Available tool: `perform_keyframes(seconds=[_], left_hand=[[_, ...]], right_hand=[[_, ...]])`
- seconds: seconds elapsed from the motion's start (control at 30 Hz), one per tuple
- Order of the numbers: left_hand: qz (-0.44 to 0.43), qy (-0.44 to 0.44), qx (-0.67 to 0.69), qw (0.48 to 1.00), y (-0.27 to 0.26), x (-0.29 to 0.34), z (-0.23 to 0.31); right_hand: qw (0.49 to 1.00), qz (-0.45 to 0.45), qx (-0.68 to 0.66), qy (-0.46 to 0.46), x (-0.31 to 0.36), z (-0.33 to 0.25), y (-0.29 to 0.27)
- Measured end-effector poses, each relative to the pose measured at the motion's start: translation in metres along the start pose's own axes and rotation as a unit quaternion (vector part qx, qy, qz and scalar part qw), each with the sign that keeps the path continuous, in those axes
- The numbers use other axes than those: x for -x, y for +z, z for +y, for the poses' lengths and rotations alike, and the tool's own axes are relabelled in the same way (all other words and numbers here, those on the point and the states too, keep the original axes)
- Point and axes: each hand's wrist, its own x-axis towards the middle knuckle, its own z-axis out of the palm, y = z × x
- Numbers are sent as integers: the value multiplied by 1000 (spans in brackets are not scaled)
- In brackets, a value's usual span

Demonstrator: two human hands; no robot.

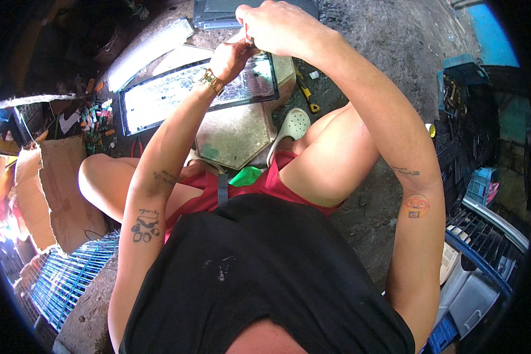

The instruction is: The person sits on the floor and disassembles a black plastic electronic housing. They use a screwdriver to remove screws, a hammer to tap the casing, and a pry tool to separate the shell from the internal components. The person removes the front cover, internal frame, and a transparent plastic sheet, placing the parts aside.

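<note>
Lying below left grip (229,59), partly hidden: black-framed panel (157,100); right grip (280,26) beside left.

On the left, a torn cardboard box (71,194) stands beyond a blue wire rack (79,274). Along the right are a teal crate (467,69), far, a blue basket (479,184), nearer, and grey plastic casing (472,302), nearest.

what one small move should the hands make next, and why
Perhaps ease the left hand and right hand slightly apart: their fingers come together near the black-framed panel's far edge in this view, hiding whatever they might be pinching.
</note>
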Motion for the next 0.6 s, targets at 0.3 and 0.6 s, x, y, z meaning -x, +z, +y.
perform_keyframes(seconds=[0.3, 0.6], left_hand=[[-80, 14, -65, 995, 3, -9, 2], [-22, 84, -59, 994, 7, -5, -10]], right_hand=[[984, -157, 88, 2, -8, -4, 2], [968, -204, 142, 32, -19, -9, -14]])
